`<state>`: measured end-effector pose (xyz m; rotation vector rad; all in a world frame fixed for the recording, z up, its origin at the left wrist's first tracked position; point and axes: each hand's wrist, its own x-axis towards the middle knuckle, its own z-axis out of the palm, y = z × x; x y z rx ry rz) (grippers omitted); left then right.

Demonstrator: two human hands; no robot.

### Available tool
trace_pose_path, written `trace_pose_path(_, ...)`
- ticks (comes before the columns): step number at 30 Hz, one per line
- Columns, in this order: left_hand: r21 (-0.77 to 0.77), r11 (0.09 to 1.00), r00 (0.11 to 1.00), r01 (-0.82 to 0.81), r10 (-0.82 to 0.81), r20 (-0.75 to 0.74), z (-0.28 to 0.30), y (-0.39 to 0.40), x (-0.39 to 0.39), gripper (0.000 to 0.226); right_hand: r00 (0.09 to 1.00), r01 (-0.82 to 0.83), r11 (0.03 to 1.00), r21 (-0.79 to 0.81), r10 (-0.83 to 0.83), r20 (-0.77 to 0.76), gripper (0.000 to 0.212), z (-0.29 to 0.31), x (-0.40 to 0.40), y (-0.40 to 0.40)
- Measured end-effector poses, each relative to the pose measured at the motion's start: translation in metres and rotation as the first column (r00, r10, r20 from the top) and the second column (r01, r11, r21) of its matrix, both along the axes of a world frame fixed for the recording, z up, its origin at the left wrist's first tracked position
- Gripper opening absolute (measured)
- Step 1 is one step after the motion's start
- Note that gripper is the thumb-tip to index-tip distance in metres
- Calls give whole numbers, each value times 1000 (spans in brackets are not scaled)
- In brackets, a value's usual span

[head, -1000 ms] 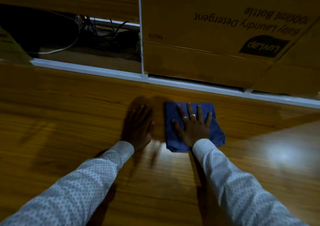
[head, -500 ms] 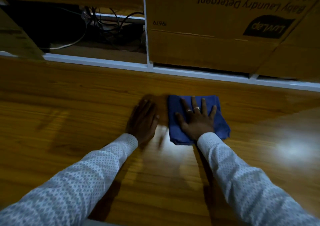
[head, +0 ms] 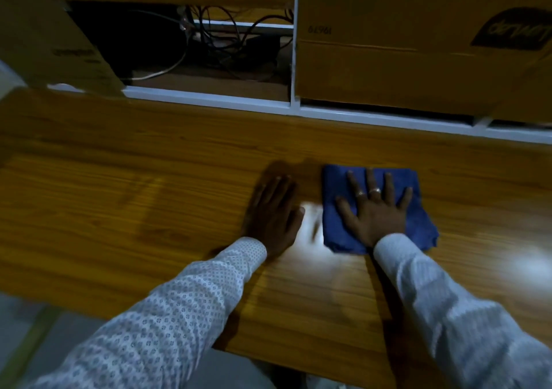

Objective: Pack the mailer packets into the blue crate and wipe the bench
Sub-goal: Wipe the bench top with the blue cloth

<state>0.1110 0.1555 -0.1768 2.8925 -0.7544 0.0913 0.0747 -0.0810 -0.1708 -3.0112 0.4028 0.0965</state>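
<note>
Hands flat, fingers straight: right hand (head: 375,209) pressing folded blue cloth (head: 418,224) on glossy wooden bench (head: 149,209), left hand (head: 273,215) beside it

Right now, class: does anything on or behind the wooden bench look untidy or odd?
Yes: tangled black and white cables sprawl in the open shelf bay behind the wooden bench. The folded blue cloth lies flat under the right hand.

Your folded blue cloth (head: 418,224) lies flat on the glossy wood-grain bench (head: 149,194), toward its far edge, pressed under your spread right hand (head: 373,212).
</note>
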Motion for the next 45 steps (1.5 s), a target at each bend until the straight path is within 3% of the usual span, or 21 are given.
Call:
trace_pose_path(3, 4, 1000, 1000, -18, 18, 8, 0, -1, 1, 63, 999, -26, 999, -35, 27, 27, 74, -4, -36, -5)
trace_pose_path(9, -7, 999, 999, -37, 37, 3, -1, -2, 1, 64, 987, 158, 987, -6, -158, -22, 79, 0, -7, -15)
trace_pose_path(16, 2, 1000, 1000, -11, 11, 11, -1, 1, 4, 63, 1000, -21, 999, -49, 22, 12, 78, 1, -59, 1)
trace_pose_path(22, -3, 1000, 1000, 4, -4, 16, 0, 2, 2, 64, 987, 162, 987, -8, -162, -19, 78, 5, -48, -7)
trace_pose_path(28, -58, 998, 1000, -13, 11, -21, 1, 1, 1, 62, 998, 64, 997, -33, -64, 24, 74, 2, -79, 39)
trace_pose_path(31, -38, 999, 998, -22, 20, -56, 0, 2, 1, 63, 987, 161, 986, -36, -160, 27, 75, -1, -111, 30)
trace_pose_path(35, -16, 1000, 996, -27, 26, -87, 0, 2, 3, 65, 959, 284, 958, 25, -284, -17, 76, 10, -88, 16)
trace_pose_path(38, -28, 999, 996, -32, 29, -87, -2, 3, 4, 67, 971, 239, 971, 24, -239, -23, 76, 11, -83, 40)
trace_pose_path(42, -21, 1000, 997, -17, 15, -79, -2, 5, 4, 65, 993, 118, 993, -2, -117, 29, 73, 1, -134, 67)
trace_pose_path(45, -28, 1000, 996, -9, 7, -90, -1, 5, 4, 65, 985, 173, 985, -24, -173, 2, 73, 1, -158, 53)
